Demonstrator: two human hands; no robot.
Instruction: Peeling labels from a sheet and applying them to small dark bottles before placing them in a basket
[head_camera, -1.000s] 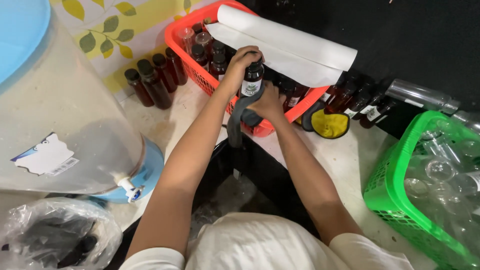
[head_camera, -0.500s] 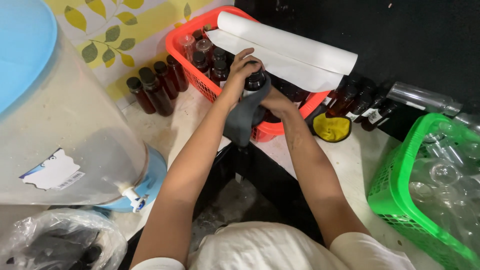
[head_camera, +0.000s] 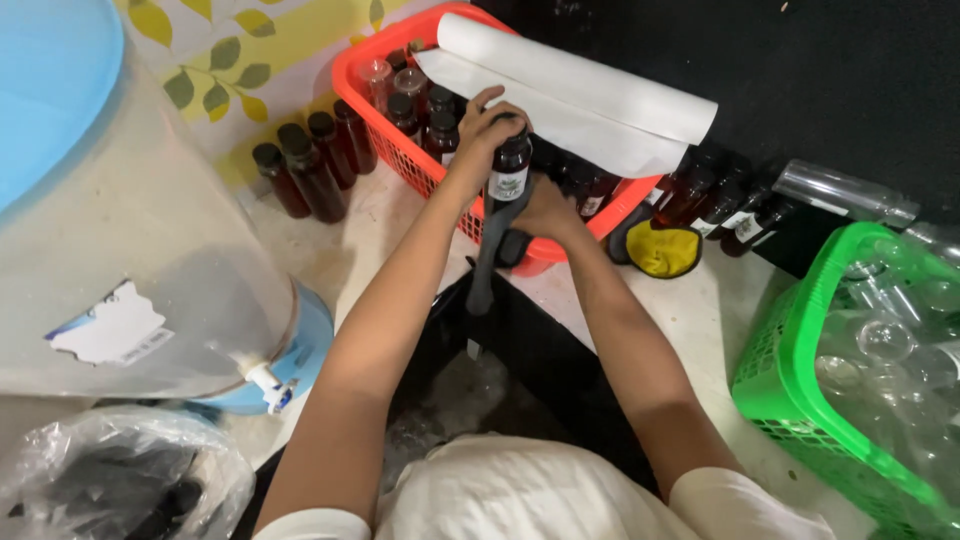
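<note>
A small dark bottle (head_camera: 510, 172) with a black cap and a white label is upright in front of the red basket (head_camera: 420, 170). My left hand (head_camera: 485, 125) wraps over its cap. My right hand (head_camera: 545, 210) grips its lower body together with a grey cloth (head_camera: 487, 250) that hangs down from it. The red basket holds several more dark bottles and a roll of white paper (head_camera: 590, 95) lies across its top.
A large clear water dispenser with a blue base (head_camera: 130, 250) stands at left, dark bottles (head_camera: 310, 165) beside it. More labelled bottles (head_camera: 715, 205) and a yellow cloth (head_camera: 665, 250) lie right of the red basket. A green basket (head_camera: 800, 400) of clear empty bottles is at right.
The view has shifted slightly; both hands stay on the bottle, with the left hand turned a little over the cap.
</note>
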